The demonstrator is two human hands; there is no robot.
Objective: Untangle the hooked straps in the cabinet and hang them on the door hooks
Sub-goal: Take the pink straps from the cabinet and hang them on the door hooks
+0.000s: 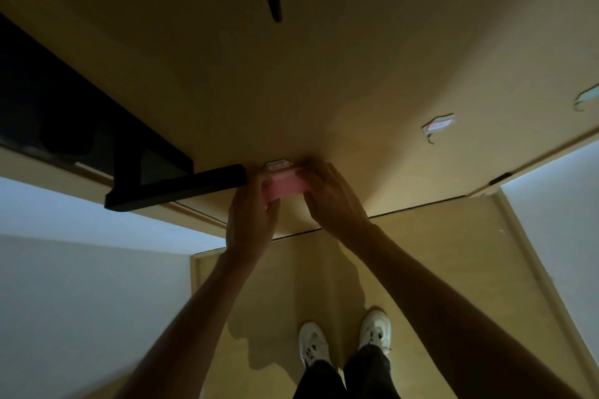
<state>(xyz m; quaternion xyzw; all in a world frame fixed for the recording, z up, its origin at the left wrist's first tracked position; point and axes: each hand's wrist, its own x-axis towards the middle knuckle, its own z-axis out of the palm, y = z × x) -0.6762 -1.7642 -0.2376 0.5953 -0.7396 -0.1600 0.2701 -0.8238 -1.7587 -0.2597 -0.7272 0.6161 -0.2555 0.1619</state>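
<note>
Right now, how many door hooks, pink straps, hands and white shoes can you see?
door hooks: 3
pink strap: 1
hands, the left hand and the right hand: 2
white shoes: 2
Total: 8
</note>
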